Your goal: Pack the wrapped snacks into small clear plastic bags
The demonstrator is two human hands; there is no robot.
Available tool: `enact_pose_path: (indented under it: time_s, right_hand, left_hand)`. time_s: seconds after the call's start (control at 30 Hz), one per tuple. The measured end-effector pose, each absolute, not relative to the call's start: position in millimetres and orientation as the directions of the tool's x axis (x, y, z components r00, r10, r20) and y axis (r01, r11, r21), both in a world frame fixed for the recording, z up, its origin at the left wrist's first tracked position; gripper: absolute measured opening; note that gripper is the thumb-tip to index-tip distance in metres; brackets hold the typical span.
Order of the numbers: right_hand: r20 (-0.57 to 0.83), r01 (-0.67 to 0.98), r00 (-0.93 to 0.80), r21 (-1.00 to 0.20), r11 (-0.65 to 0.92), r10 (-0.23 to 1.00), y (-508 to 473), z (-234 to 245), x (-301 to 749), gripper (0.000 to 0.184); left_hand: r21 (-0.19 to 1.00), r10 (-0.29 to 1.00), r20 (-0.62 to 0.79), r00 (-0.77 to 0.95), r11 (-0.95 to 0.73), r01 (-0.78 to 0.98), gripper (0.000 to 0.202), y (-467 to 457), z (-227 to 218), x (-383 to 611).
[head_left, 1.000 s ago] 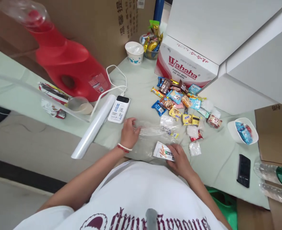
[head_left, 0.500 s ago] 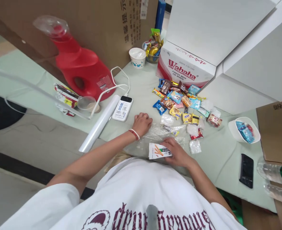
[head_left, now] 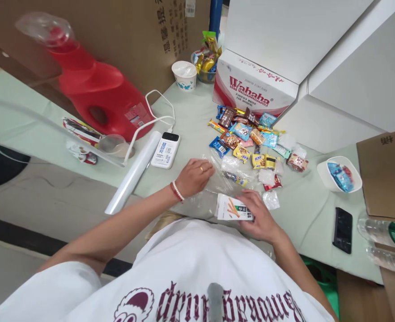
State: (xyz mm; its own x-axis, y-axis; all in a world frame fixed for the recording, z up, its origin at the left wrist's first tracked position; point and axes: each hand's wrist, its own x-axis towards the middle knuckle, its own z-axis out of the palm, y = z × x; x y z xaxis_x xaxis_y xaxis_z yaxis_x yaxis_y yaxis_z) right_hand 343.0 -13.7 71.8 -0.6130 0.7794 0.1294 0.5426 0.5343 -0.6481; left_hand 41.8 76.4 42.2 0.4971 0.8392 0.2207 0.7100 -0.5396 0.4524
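Note:
My left hand is closed on a clear plastic bag that lies crumpled on the pale green table right in front of me. My right hand grips a white snack packet printed with biscuit sticks, held at the bag's near edge. A pile of several small wrapped snacks lies just beyond the bag.
A roll of clear film and a white power bank with its cable lie left of my hands. A large red jug, a Wahaha carton, a paper cup, a white bowl and a black phone surround them.
My left hand has moved right along the bag and closed on it, lifting its edge. My right hand has kept hold of the white packet at the bag's near edge.

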Motion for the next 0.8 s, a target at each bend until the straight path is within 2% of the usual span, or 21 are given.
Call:
enact_pose_path:
  time_s: [0.07,0.27,0.33,0.43,0.53,0.6,0.7,0.8]
  right_hand:
    - [0.148,0.591,-0.576,-0.604,0.535,0.804,-0.1,76.4,336.6,0.072]
    - [0.041,0.732,-0.552,-0.453,0.508,0.833,27.2,43.2,299.1,0.064]
    - [0.065,0.74,-0.536,-0.444,0.506,0.842,17.8,37.6,303.3,0.068]
    - [0.134,0.679,-0.569,-0.481,0.555,0.812,-14.7,34.1,327.5,0.067]
    - [0.147,0.641,-0.587,-0.517,0.568,0.796,-51.1,24.6,351.3,0.037]
    - [0.185,0.638,-0.522,-0.563,0.525,0.833,-66.6,17.3,359.4,0.021]
    - [0.197,0.585,-0.446,-0.675,0.45,0.873,-68.7,17.0,363.2,0.02]
    - [0.081,0.593,-0.385,-0.742,0.314,0.919,-46.8,31.2,367.4,0.019]
  left_hand:
    - [0.486,0.804,0.163,0.572,-0.57,0.663,0.032,53.5,28.9,31.0]
    - [0.481,0.861,0.11,0.496,-0.483,0.732,0.043,2.6,7.6,-8.9]
    - [0.459,0.841,0.107,0.53,-0.515,0.724,0.05,-8.1,7.9,-18.4]
    - [0.448,0.811,0.111,0.574,-0.556,0.7,0.051,-16.4,6.6,-23.5]
    - [0.469,0.819,0.115,0.562,-0.544,0.696,0.028,-16.6,1.7,-21.0]
    - [0.49,0.821,0.127,0.557,-0.54,0.685,0.023,-13.8,1.8,-19.7]
    - [0.529,0.788,0.132,0.601,-0.569,0.63,0.026,-2.6,13.6,-19.9]
    - [0.533,0.792,0.129,0.596,-0.562,0.632,0.028,25.3,33.5,-11.8]
